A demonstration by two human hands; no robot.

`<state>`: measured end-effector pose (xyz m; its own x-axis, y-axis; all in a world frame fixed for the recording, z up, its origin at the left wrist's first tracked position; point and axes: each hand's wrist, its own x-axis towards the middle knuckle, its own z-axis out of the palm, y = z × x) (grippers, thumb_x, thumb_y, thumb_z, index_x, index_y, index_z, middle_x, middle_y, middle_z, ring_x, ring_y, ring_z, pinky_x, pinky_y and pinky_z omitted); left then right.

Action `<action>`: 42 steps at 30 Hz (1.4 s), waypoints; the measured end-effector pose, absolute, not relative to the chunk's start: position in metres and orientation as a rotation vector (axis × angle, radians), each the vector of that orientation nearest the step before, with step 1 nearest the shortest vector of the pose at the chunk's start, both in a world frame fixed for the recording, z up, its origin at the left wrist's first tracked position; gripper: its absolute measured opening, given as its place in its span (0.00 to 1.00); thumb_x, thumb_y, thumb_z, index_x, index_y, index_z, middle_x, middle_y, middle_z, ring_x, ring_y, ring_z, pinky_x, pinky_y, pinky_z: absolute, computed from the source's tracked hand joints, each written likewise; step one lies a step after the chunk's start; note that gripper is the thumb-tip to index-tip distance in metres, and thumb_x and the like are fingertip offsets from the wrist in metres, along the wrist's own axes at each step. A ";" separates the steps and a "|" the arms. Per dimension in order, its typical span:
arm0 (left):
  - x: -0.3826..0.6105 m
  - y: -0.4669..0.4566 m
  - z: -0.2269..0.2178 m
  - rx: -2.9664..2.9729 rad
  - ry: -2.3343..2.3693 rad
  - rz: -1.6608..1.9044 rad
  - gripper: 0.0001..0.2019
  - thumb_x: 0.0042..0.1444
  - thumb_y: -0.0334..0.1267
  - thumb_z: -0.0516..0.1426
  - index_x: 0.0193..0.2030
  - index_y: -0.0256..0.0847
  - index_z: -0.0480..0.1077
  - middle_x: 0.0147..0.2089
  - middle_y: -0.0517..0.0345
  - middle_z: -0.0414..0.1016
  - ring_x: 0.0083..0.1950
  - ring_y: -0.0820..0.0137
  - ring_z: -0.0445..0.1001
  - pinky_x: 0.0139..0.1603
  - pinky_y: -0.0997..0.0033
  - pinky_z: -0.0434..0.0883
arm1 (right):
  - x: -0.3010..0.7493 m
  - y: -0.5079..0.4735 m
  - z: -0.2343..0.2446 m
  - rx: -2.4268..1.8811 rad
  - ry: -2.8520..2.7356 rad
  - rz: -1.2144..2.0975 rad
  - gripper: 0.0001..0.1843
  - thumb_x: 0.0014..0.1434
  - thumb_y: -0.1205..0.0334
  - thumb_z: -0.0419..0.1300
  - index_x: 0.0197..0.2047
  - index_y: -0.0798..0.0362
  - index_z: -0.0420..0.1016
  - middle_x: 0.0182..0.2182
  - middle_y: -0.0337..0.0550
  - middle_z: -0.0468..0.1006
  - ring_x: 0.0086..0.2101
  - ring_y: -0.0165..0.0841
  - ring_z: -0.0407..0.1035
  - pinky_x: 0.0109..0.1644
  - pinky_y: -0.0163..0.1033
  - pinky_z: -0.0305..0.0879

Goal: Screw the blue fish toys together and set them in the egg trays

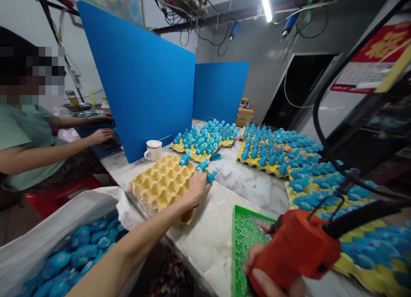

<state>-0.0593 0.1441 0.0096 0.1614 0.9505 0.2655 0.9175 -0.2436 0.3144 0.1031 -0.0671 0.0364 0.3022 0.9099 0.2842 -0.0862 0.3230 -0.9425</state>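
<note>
Egg tray (160, 181) hollows probably keep pieces upright; at the tray's right edge the left hand (196, 189) pinches a blue figurine (211, 176). The right hand (261, 280) wraps around the orange tool (298, 245), seemingly for steadiness, over the green basket (235, 245).

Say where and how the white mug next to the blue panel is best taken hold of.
The white mug is probably best gripped by its handle, coming from the picture's near left. It stands upright with the handle jutting left; the blue panel rises behind it, and the egg tray lies in front, likely making those sides more awkward.
</note>
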 end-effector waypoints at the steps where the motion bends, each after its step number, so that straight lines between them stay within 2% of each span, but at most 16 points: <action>1: -0.060 0.143 0.012 2.321 1.850 0.675 0.09 0.60 0.39 0.55 0.43 0.37 0.70 0.50 0.44 0.71 0.53 0.57 0.67 0.52 0.60 0.65 | 0.104 -0.067 0.037 -1.004 -1.030 0.856 0.31 0.48 0.54 0.68 0.53 0.46 0.61 0.21 0.33 0.74 0.19 0.32 0.64 0.24 0.37 0.60; 4: -0.059 0.134 0.031 2.235 1.718 0.891 0.07 0.58 0.36 0.57 0.41 0.37 0.70 0.48 0.45 0.71 0.50 0.58 0.68 0.50 0.61 0.64 | 0.109 -0.064 0.042 -0.994 -1.010 0.925 0.35 0.48 0.58 0.67 0.57 0.45 0.59 0.23 0.33 0.75 0.18 0.31 0.61 0.20 0.36 0.57; 6: -0.055 0.121 0.047 2.112 1.601 1.078 0.06 0.55 0.36 0.60 0.38 0.38 0.70 0.44 0.49 0.71 0.47 0.61 0.67 0.49 0.63 0.64 | 0.113 -0.057 0.045 -1.008 -1.049 0.919 0.31 0.46 0.60 0.68 0.53 0.49 0.65 0.22 0.34 0.75 0.19 0.33 0.64 0.20 0.37 0.59; 8: -0.048 0.099 0.059 1.880 1.393 1.167 0.09 0.54 0.41 0.61 0.35 0.38 0.69 0.37 0.54 0.70 0.40 0.66 0.68 0.43 0.67 0.64 | 0.119 -0.047 0.046 -0.997 -1.053 0.868 0.26 0.44 0.62 0.67 0.49 0.50 0.69 0.22 0.34 0.75 0.19 0.33 0.66 0.22 0.37 0.61; 10: -0.043 0.068 0.061 1.584 1.107 1.066 0.13 0.54 0.46 0.61 0.33 0.38 0.69 0.31 0.57 0.69 0.33 0.69 0.67 0.36 0.70 0.64 | 0.125 -0.037 0.043 -0.994 -1.033 0.784 0.20 0.45 0.64 0.66 0.43 0.51 0.71 0.22 0.34 0.75 0.20 0.31 0.66 0.26 0.38 0.63; 13: -0.040 0.014 0.044 1.175 0.899 0.842 0.17 0.51 0.51 0.62 0.34 0.37 0.71 0.27 0.60 0.68 0.28 0.72 0.65 0.29 0.73 0.62 | 0.131 -0.027 0.034 -1.063 -1.047 0.691 0.07 0.46 0.63 0.65 0.30 0.52 0.72 0.22 0.36 0.73 0.21 0.30 0.66 0.27 0.38 0.64; 15: -0.040 -0.015 0.024 0.978 0.929 0.736 0.20 0.48 0.54 0.64 0.35 0.37 0.72 0.26 0.62 0.68 0.26 0.73 0.65 0.26 0.74 0.62 | 0.133 -0.024 0.027 -1.102 -1.066 0.665 0.08 0.46 0.62 0.66 0.25 0.52 0.70 0.21 0.36 0.72 0.21 0.30 0.65 0.27 0.38 0.63; 17: -0.039 -0.031 0.005 0.848 0.966 0.661 0.22 0.45 0.55 0.65 0.36 0.36 0.73 0.26 0.62 0.69 0.25 0.73 0.65 0.25 0.75 0.62 | 0.135 -0.023 0.020 -1.112 -1.067 0.654 0.09 0.46 0.61 0.66 0.24 0.52 0.69 0.21 0.36 0.71 0.21 0.30 0.64 0.27 0.38 0.63; 21: -0.039 -0.036 -0.014 0.758 0.959 0.652 0.22 0.43 0.53 0.67 0.36 0.36 0.75 0.26 0.62 0.71 0.25 0.75 0.65 0.26 0.75 0.63 | 0.140 -0.021 0.014 -1.117 -1.021 0.592 0.09 0.45 0.62 0.66 0.31 0.52 0.71 0.22 0.34 0.72 0.22 0.30 0.64 0.28 0.38 0.64; 25: -0.041 -0.033 -0.012 0.739 0.958 0.643 0.21 0.43 0.52 0.67 0.37 0.36 0.76 0.26 0.62 0.71 0.24 0.75 0.65 0.26 0.76 0.61 | 0.143 -0.022 0.011 -1.158 -1.029 0.557 0.09 0.46 0.61 0.66 0.29 0.51 0.70 0.23 0.35 0.72 0.22 0.30 0.64 0.29 0.38 0.64; 31: -0.041 -0.033 -0.004 0.716 0.914 0.627 0.22 0.40 0.51 0.69 0.37 0.37 0.77 0.30 0.59 0.76 0.28 0.73 0.69 0.30 0.75 0.65 | 0.143 -0.023 0.002 -1.164 -1.045 0.493 0.08 0.46 0.59 0.64 0.24 0.51 0.69 0.21 0.36 0.70 0.22 0.31 0.64 0.28 0.39 0.64; 36: -0.042 -0.032 -0.004 0.710 0.944 0.618 0.22 0.40 0.52 0.69 0.36 0.37 0.76 0.27 0.62 0.73 0.25 0.75 0.65 0.27 0.76 0.62 | 0.141 -0.026 0.006 -1.191 -1.066 0.514 0.08 0.46 0.59 0.64 0.26 0.51 0.69 0.21 0.36 0.70 0.23 0.33 0.64 0.27 0.39 0.64; 42: -0.041 -0.032 -0.002 0.726 0.935 0.635 0.19 0.41 0.50 0.69 0.35 0.38 0.77 0.28 0.61 0.74 0.29 0.73 0.68 0.31 0.76 0.64 | 0.137 -0.029 0.014 -1.178 -1.090 0.465 0.06 0.46 0.60 0.64 0.27 0.51 0.70 0.21 0.37 0.72 0.23 0.33 0.64 0.28 0.40 0.65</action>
